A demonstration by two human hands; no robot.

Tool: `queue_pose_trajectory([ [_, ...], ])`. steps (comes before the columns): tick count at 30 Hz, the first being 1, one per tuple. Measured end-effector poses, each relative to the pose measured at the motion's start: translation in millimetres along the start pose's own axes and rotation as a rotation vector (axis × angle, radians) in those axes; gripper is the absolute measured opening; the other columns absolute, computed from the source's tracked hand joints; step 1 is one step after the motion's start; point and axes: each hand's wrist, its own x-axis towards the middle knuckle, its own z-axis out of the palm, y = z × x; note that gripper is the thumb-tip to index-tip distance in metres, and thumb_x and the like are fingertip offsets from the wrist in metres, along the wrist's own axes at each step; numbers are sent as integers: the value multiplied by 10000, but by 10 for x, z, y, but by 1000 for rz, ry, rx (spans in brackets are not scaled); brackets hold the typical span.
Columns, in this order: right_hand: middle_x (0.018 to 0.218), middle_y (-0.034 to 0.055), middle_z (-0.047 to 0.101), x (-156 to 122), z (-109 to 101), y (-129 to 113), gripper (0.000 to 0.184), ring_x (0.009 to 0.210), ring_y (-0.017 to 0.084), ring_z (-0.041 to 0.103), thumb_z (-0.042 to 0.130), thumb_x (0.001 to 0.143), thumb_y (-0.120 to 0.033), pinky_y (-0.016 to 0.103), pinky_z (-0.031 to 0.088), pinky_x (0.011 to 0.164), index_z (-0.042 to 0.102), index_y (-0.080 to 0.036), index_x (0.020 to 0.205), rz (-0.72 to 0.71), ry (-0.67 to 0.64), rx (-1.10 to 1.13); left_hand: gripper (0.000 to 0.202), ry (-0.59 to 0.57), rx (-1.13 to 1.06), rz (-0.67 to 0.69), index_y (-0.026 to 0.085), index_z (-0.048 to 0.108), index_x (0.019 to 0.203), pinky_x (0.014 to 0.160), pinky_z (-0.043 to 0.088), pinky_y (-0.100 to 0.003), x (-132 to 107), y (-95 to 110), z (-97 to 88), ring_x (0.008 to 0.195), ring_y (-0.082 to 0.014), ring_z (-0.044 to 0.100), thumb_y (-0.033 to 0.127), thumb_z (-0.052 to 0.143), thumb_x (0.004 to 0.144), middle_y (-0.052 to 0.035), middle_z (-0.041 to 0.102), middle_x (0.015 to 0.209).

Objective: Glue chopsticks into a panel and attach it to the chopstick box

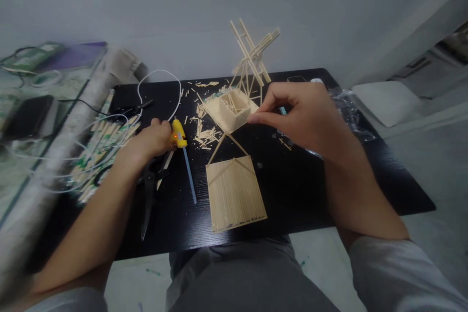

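Note:
My left hand (155, 137) is closed around a yellow glue gun (179, 132), which has a small glowing orange light. A translucent glue stick (190, 175) sticks out of it toward me. The thumb and forefinger of my right hand (298, 112) are pinched together beside a small open wooden box (234, 116); whether they touch it or hold something tiny I cannot make out. Short stick pieces lie inside the box. Nearer me rests a flat panel of thin sticks side by side (236, 195), with two slanted sticks meeting in a peak at its far edge.
Behind the box stands a stick windmill-like frame (252, 61). Cut stick scraps (206, 134) litter the black table (292, 200). Black-handled cutters (149, 190) lie near my left forearm, by a pile of sticks (97, 144) and a white cord (161, 72). Clear plastic wrap (347, 107) sits at right.

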Motion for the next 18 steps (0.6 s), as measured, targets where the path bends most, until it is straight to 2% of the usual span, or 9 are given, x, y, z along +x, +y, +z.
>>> queue_pose_trajectory([
  [4, 1063, 18, 855, -15, -9, 9, 105, 1064, 267, 773, 768, 980, -268, 435, 563, 988, 816, -282, 888, -130, -42, 3, 588, 11, 34, -6, 62, 705, 1314, 875, 565, -423, 76, -26, 70, 1044, -405, 750, 326, 806, 798, -267, 671, 1334],
  [7, 1251, 32, 829, -52, -27, -43, 105, 1242, 298, 736, 756, 974, -248, 479, 543, 1092, 843, -303, 989, -193, -91, 45, 533, 75, 69, 36, 44, 725, 1268, 949, 548, -451, -35, -29, -3, 1151, -443, 712, 359, 787, 842, -279, 668, 1325],
  [9, 1208, 32, 836, -84, -39, -97, 106, 1180, 283, 755, 756, 978, -257, 453, 567, 1049, 847, -309, 996, -182, -118, 95, 534, 174, 55, 101, 37, 699, 1291, 972, 527, -449, -224, 11, -113, 1197, -428, 684, 431, 730, 932, -276, 674, 1307],
  [10, 1143, 30, 846, -100, -44, -124, 102, 1103, 266, 773, 754, 986, -266, 426, 583, 999, 847, -306, 982, -166, -137, 123, 488, 216, 23, 156, 88, 693, 1301, 958, 525, -416, -347, 48, -174, 1157, -364, 697, 465, 662, 992, -222, 696, 1283],
  [11, 1067, 26, 852, -116, -47, -146, 100, 1014, 246, 783, 754, 992, -274, 396, 593, 936, 846, -298, 963, -149, -163, 149, 423, 298, -103, 278, 136, 714, 1245, 891, 526, -387, -481, 95, -231, 1043, -303, 715, 486, 613, 1032, -166, 735, 1201],
  [12, 1003, 21, 853, -131, -47, -163, 98, 934, 226, 783, 759, 994, -280, 368, 594, 874, 846, -287, 950, -134, -201, 171, 345, 383, -263, 388, 188, 738, 1121, 800, 513, -346, -619, 151, -278, 904, -240, 710, 495, 603, 1042, -93, 766, 1050],
  [14, 945, 13, 852, -156, -37, -179, 69, 848, 196, 775, 787, 979, -284, 325, 580, 789, 845, -264, 951, -125, -288, 206, 300, 418, -511, 632, 228, 737, 939, 631, 462, -278, -869, 273, -330, 699, -153, 652, 490, 629, 1038, -7, 747, 843],
  [15, 946, 12, 853, -166, -25, -179, 53, 839, 187, 773, 805, 968, -287, 308, 572, 768, 845, -253, 965, -131, -329, 222, 269, 435, -568, 707, 234, 732, 903, 591, 446, -261, -967, 332, -334, 659, -133, 636, 451, 643, 1035, 11, 729, 791],
  [18, 984, 23, 857, -190, 36, -165, 117, 849, 170, 773, 846, 940, -303, 272, 555, 740, 840, -223, 1025, -148, -392, 279, 133, 495, -605, 789, 240, 726, 954, 595, 471, -249, -1124, 482, -287, 649, -116, 646, 356, 691, 1009, 27, 733, 800],
])
